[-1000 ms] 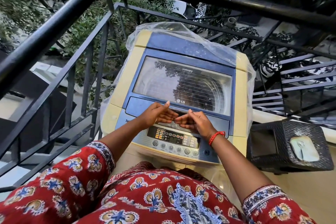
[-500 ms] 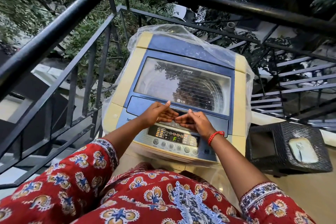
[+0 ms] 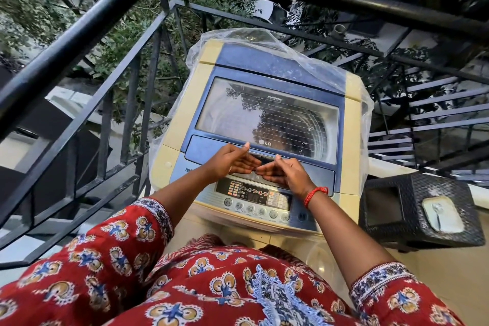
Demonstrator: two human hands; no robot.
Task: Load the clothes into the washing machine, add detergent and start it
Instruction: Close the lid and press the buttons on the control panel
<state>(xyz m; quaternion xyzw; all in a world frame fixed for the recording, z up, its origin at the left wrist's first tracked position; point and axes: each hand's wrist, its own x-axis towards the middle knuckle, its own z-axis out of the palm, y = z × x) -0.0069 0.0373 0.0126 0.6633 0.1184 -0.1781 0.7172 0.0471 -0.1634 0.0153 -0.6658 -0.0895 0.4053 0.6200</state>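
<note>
A cream and blue top-loading washing machine point(image 3: 185, 103) stands in front of me with its glass lid point(image 3: 264, 116) down. Through the glass I see the drum with dark clothes inside. My left hand point(image 3: 232, 160) and my right hand point(image 3: 283, 172) lie side by side at the lid's front edge, fingers straight, fingertips meeting at the handle recess. The thumbs rest on top of the lid. Just below the hands the control panel point(image 3: 254, 196) is lit, with a row of round buttons under the display.
A clear plastic cover point(image 3: 264, 42) is pushed back over the machine's rear. Black metal railing point(image 3: 79, 42) runs along the left and behind. A dark woven stool point(image 3: 420, 209) with a small tray on top stands at the right. Stairs descend beyond.
Both hands stay at the lid's front edge. The panel display has changed what it shows. The camera has shifted slightly.
</note>
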